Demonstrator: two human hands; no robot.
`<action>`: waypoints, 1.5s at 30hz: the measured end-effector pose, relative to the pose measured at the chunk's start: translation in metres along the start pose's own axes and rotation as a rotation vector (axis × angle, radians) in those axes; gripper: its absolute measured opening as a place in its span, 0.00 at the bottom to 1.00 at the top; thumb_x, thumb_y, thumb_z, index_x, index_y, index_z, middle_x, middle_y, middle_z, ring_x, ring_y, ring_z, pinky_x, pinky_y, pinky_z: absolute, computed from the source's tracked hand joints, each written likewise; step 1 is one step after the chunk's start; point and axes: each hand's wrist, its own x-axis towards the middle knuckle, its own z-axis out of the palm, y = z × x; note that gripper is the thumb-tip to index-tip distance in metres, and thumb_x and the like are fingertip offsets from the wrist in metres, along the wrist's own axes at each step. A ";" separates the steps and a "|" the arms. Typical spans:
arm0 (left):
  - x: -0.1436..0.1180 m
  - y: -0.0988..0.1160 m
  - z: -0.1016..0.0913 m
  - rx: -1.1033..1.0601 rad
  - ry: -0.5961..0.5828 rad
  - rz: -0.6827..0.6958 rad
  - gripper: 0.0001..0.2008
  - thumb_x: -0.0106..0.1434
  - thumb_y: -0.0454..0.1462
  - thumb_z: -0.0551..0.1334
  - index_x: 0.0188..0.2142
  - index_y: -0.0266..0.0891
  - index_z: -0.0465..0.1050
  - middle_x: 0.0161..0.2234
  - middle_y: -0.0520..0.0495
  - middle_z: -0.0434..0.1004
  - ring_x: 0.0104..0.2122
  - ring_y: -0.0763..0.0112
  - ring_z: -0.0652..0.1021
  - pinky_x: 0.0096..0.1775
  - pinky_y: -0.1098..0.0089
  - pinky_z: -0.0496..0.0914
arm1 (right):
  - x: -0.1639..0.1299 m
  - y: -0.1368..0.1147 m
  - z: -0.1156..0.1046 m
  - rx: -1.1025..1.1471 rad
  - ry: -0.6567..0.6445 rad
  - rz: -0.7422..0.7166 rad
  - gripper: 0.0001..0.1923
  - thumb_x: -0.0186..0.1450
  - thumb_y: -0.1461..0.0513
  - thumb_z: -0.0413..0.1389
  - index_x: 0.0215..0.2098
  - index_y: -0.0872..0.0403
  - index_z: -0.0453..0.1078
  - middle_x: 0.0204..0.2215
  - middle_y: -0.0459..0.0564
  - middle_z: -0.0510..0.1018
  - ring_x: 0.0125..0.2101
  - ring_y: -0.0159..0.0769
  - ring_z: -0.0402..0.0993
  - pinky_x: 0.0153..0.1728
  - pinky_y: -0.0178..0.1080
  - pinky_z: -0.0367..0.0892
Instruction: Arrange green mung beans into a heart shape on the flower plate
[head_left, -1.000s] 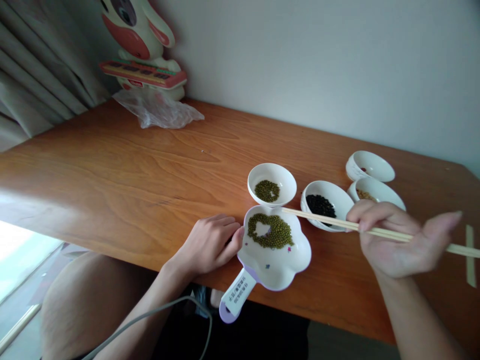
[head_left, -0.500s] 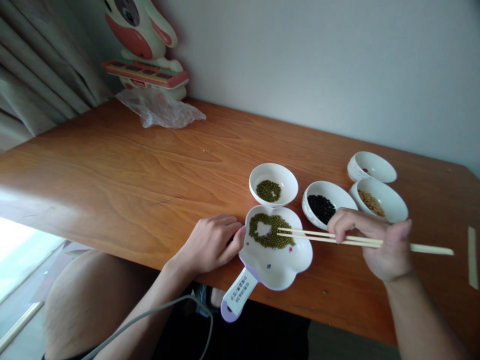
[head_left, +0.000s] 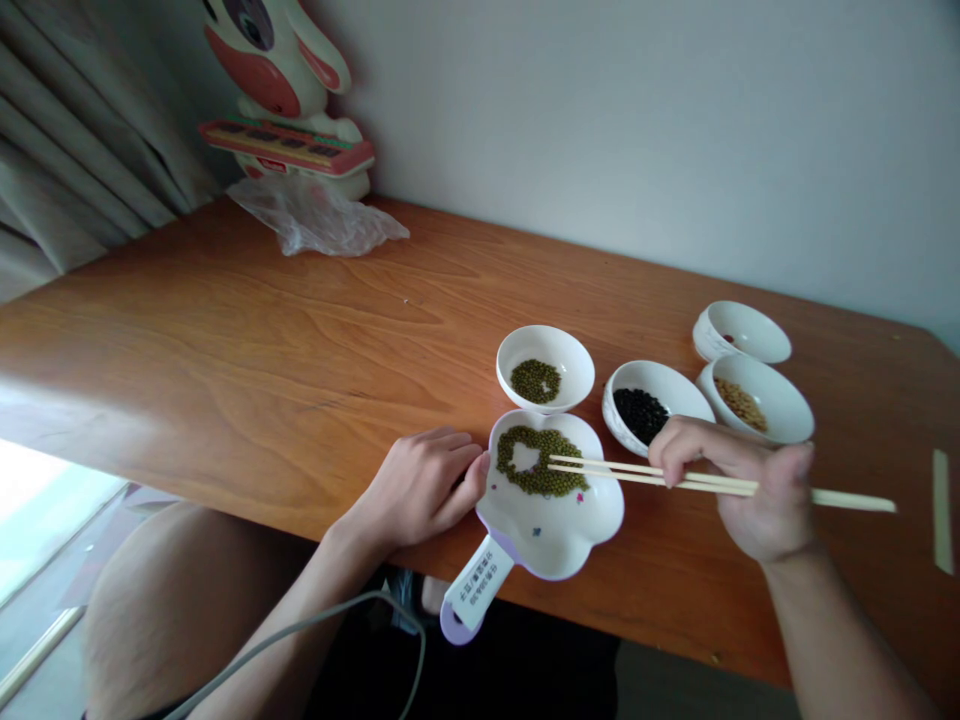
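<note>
While chopsticks (head_left: 652,474) hover with their tips over a heap of green mung beans (head_left: 541,462), a person's right hand (head_left: 742,485) pinches the pair closed-fisted near mid-length, its grip shut around the sticks, the tips slightly parted and, as far as can be seen, holding no bean. The beans lie in a white flower-shaped dish (head_left: 555,525) with a lilac handle (head_left: 470,597), at the near edge of the wooden surface (head_left: 262,340), the handle jutting out over that edge. The left hand (head_left: 424,485) rests curled on the surface with fingertips touching the dish's left rim, steadying it rather than clasping anything.

Just beyond stands a small white bowl (head_left: 545,366) with a thin layer of the same green beans; to its right, a bowl of black beans (head_left: 651,405), a bowl of tan grains (head_left: 754,398) and a nearly bare bowl (head_left: 741,332) farther back.

Risks, judged from this layout: round, smooth beans could slip from the tips and roll off the near edge; a push on the overhanging handle could tip the dish; the right wrist, close to the black-bean bowl, could knock it.

Printed characters run along a white label on the handle, too small to read. A cartoon figure (head_left: 281,80) holding a red tray stands at the far left above a crumpled plastic bag (head_left: 315,222); no wording is legible there.
</note>
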 end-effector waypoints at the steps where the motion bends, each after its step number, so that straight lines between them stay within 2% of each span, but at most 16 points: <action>1: 0.000 0.000 0.000 -0.001 0.005 0.003 0.19 0.76 0.40 0.47 0.29 0.39 0.64 0.30 0.48 0.72 0.29 0.70 0.69 0.34 0.68 0.60 | 0.000 0.000 0.001 0.002 -0.001 0.000 0.44 0.66 0.33 0.25 0.29 0.49 0.72 0.27 0.50 0.74 0.30 0.41 0.70 0.35 0.44 0.62; 20: 0.000 0.000 -0.001 0.000 0.012 0.003 0.19 0.76 0.40 0.47 0.29 0.39 0.64 0.29 0.49 0.72 0.28 0.70 0.69 0.33 0.68 0.60 | 0.000 0.002 0.005 0.014 -0.013 0.002 0.44 0.66 0.33 0.25 0.29 0.50 0.72 0.27 0.51 0.74 0.29 0.41 0.69 0.35 0.45 0.62; 36: 0.000 0.000 0.000 0.005 -0.015 -0.011 0.19 0.76 0.41 0.46 0.29 0.40 0.62 0.30 0.49 0.72 0.29 0.69 0.69 0.33 0.68 0.60 | 0.000 0.001 0.005 0.044 0.057 -0.062 0.42 0.69 0.36 0.28 0.26 0.49 0.74 0.24 0.50 0.75 0.27 0.40 0.70 0.33 0.45 0.62; 41: 0.000 -0.001 0.000 -0.001 -0.016 -0.016 0.19 0.76 0.42 0.46 0.30 0.40 0.62 0.30 0.49 0.72 0.29 0.69 0.69 0.34 0.68 0.59 | -0.001 0.001 0.001 0.078 0.129 -0.110 0.43 0.69 0.36 0.28 0.27 0.48 0.77 0.23 0.50 0.76 0.27 0.41 0.70 0.32 0.46 0.63; 43: 0.000 -0.001 0.000 -0.007 -0.016 -0.017 0.19 0.76 0.42 0.46 0.29 0.40 0.62 0.30 0.49 0.72 0.29 0.69 0.69 0.34 0.68 0.59 | -0.002 0.003 -0.002 0.097 0.191 -0.156 0.45 0.69 0.36 0.27 0.27 0.47 0.78 0.22 0.50 0.76 0.26 0.42 0.71 0.33 0.47 0.63; 45: -0.001 -0.001 0.000 -0.010 -0.020 -0.023 0.19 0.76 0.42 0.46 0.29 0.39 0.63 0.30 0.49 0.71 0.29 0.69 0.68 0.34 0.68 0.59 | -0.002 0.005 -0.003 0.122 0.308 -0.215 0.44 0.70 0.36 0.28 0.26 0.46 0.78 0.21 0.51 0.74 0.25 0.42 0.70 0.35 0.49 0.63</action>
